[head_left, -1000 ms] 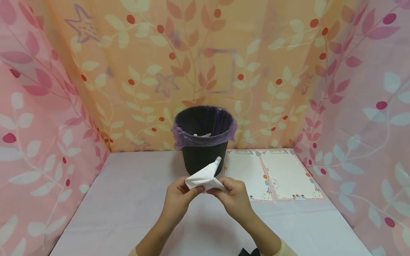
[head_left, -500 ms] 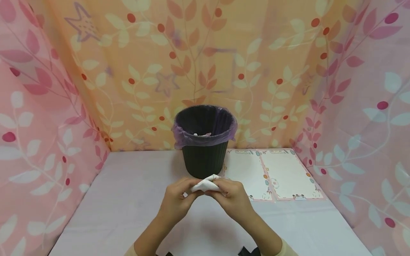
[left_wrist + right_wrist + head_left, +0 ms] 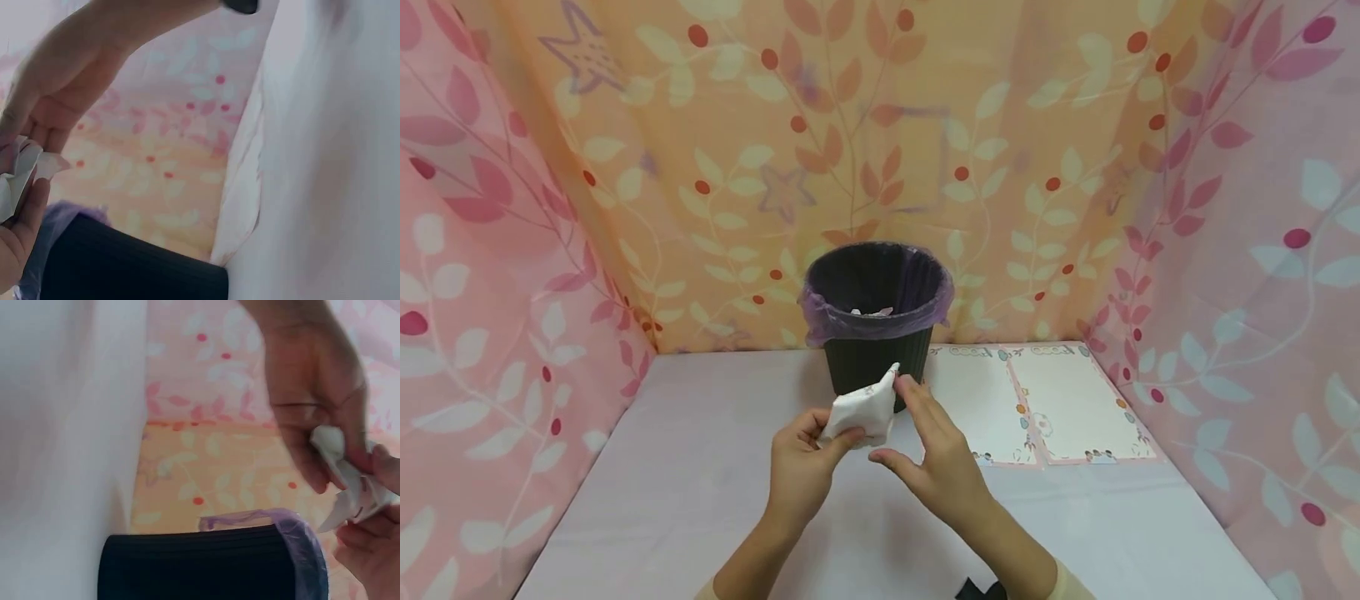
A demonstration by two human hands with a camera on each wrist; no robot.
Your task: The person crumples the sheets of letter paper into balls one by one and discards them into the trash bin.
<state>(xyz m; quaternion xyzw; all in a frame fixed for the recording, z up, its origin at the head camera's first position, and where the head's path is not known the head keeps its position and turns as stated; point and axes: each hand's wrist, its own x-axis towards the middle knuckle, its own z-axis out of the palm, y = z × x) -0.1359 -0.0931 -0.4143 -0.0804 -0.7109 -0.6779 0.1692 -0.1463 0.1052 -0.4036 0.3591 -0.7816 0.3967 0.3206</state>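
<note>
A piece of white paper (image 3: 859, 414), folded to a narrow tip with faint marks on it, is held up over the front of the table. My left hand (image 3: 801, 471) pinches its lower left side between thumb and fingers. My right hand (image 3: 943, 458) is at its right, fingers extended with the fingertips right at the paper's tip and the thumb spread apart below. In the right wrist view the paper (image 3: 356, 494) shows loose folds between both hands. Just behind stands a black bin (image 3: 880, 354) with a purple liner (image 3: 827, 321) turned over its rim.
Light scraps (image 3: 872, 312) lie inside the bin. Two white sheets with decorated pink borders (image 3: 1082, 408) lie flat on the right of the pale tablecloth (image 3: 722, 417). Patterned curtains (image 3: 880, 150) enclose the back and sides. A small black object (image 3: 981, 588) shows beside the right forearm.
Both hands gripped the paper and folded it low between them; now the left holds it up, tip rising again. The right hand's fingers have straightened and its thumb has come off.
</note>
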